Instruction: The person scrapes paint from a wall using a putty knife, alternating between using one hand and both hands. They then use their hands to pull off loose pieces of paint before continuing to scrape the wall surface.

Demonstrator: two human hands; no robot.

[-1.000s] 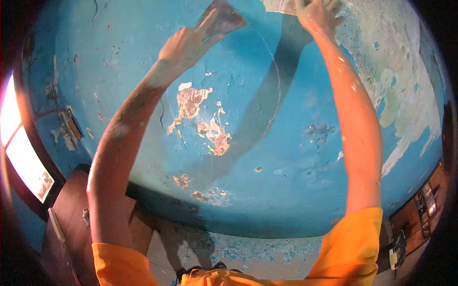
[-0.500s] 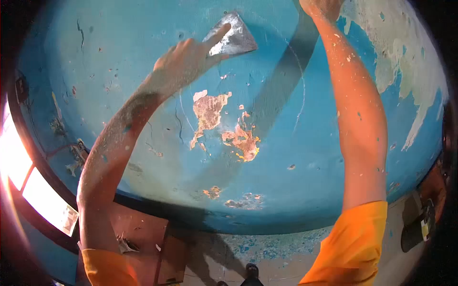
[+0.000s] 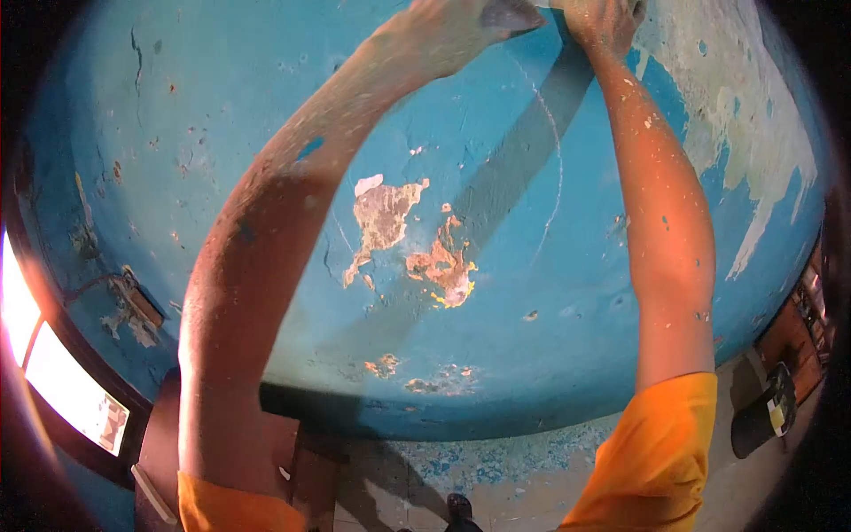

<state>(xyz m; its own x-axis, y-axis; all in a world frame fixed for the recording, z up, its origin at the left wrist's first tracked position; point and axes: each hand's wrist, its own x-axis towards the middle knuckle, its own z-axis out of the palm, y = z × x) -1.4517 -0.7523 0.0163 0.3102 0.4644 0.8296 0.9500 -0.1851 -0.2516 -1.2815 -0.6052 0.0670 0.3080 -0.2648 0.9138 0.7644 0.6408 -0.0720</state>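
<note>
My left hand (image 3: 443, 37) reaches up to the top of the view, closed on a flat grey metal scraper blade (image 3: 512, 16) with a wide straight edge. The blade lies close to the blue painted wall (image 3: 496, 168), beside my right hand. My right hand (image 3: 605, 22) is at the top edge, partly cut off, its fingers curled; I cannot tell what it holds. Below both hands the wall shows a bare chipped patch (image 3: 383, 215) and a second one (image 3: 443, 266) with yellowish edges. A thin pale crack runs down beneath the hands.
Paint is stripped to a greyish layer (image 3: 709, 97) at the upper right. Blue flakes (image 3: 496, 465) litter the floor along the wall's foot. Reddish-brown furniture (image 3: 164, 443) stands lower left beside a bright opening (image 3: 71, 381). A dark object with a yellow label (image 3: 776, 412) lies lower right.
My left hand has moved up and to the right with the scraper blade, ending next to my right hand. My right hand has stayed nearly in place.
</note>
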